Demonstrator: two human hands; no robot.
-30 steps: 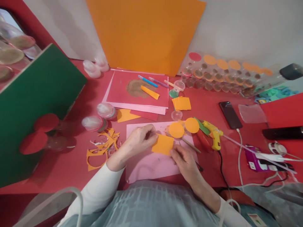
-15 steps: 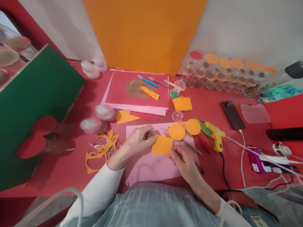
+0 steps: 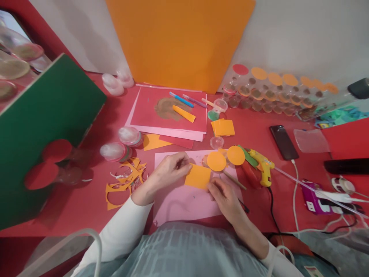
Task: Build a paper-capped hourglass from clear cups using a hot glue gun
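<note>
A square of orange paper point(image 3: 197, 176) is held between my two hands above a pink sheet point(image 3: 184, 206). My left hand point(image 3: 172, 169) pinches its upper left corner between thumb and fingers. At the lower right edge, my right hand point(image 3: 223, 194) grips it the same way. Just beyond the square are orange paper discs point(image 3: 216, 161) on clear plastic pieces. A thin brown stick point(image 3: 235, 180) lies close to my right hand. Orange paper offcuts point(image 3: 118, 188) with round holes are heaped left of my left forearm.
A yellow glue gun point(image 3: 263, 165) with its cord lies at right, near a phone point(image 3: 284, 142) and a purple power strip point(image 3: 315, 198). Stacked orange squares point(image 3: 223, 127) and markers point(image 3: 181, 99) lie farther back. A green board point(image 3: 52, 130) leans at left; clear cups point(image 3: 115, 151) stand beside it.
The camera view has shifted slightly, so the surroundings appear a little to the right. Both hands keep their hold on the orange square.
</note>
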